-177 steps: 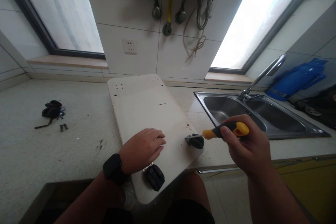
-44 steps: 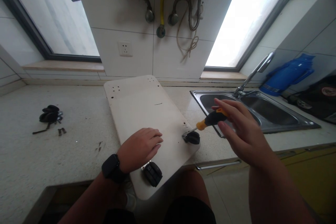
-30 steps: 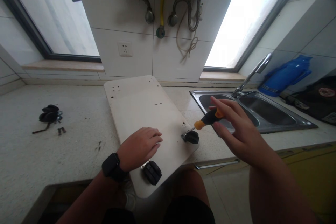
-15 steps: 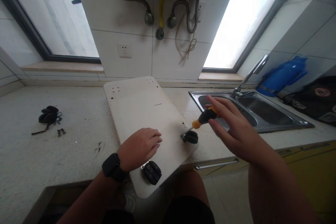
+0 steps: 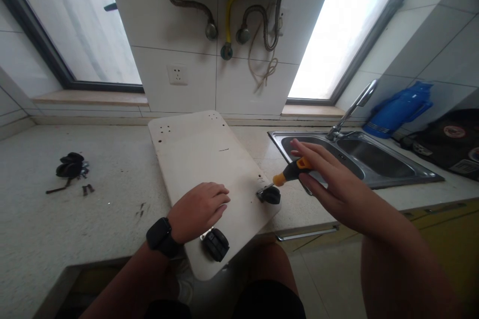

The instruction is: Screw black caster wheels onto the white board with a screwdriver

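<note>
A white board (image 5: 194,159) with rounded corners and small holes lies across the counter, its near end jutting past the front edge. My right hand (image 5: 325,174) has a black and orange screwdriver (image 5: 290,173) between its thumb and straight fingers, palm at the handle's end. The tip reaches down to the metal plate of a black caster (image 5: 271,195) at the board's right corner; the screw head is too small to see. On the board's surface rests my left hand (image 5: 200,208), flat and holding nothing. Just below it sits a second black caster (image 5: 216,244).
Loose black casters (image 5: 70,165) with small hardware lie on the counter's left, near a few screws (image 5: 88,189). At right are a double sink (image 5: 411,178) with a faucet (image 5: 354,109), a blue thermos flask (image 5: 400,109) and a black bag (image 5: 445,134). Hoses hang on the wall.
The screwdriver handle has turned, showing an orange patch near its end. My right hand has rotated slightly with it. My left hand stays in place on the board.
</note>
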